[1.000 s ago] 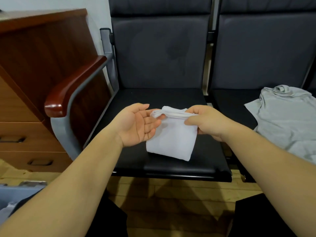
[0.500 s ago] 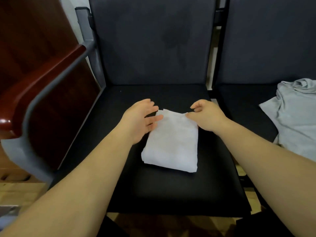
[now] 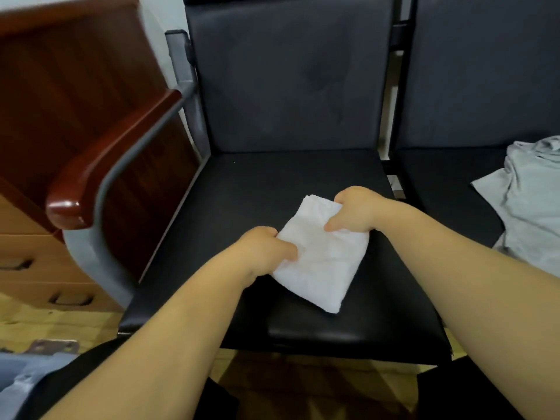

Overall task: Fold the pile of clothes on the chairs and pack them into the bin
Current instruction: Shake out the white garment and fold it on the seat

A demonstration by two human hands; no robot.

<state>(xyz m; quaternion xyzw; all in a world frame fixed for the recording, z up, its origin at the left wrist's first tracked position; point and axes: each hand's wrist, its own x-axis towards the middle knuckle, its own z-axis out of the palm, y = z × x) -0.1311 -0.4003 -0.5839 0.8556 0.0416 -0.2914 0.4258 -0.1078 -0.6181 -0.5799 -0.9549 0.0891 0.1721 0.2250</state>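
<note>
A folded white cloth (image 3: pixel 321 262) lies tilted over the black seat (image 3: pixel 272 189) of the left chair. My left hand (image 3: pixel 266 250) grips its near left edge, thumb on top. Its far right edge is held by my right hand (image 3: pixel 354 212), fingers curled round the fabric. A grey shirt (image 3: pixel 527 201) lies spread and unfolded on the right chair's seat. The grey bin (image 3: pixel 21 380) shows only as a corner at the bottom left.
A wooden armrest (image 3: pixel 103 165) on a grey metal frame borders the left chair. Behind it stands a wooden desk with drawers (image 3: pixel 36 268). The floor (image 3: pixel 45 325) below is light wood.
Both hands went from resting at the cloth's far edge to gripping its two sides. The cloth now sits turned and partly lifted off the seat.
</note>
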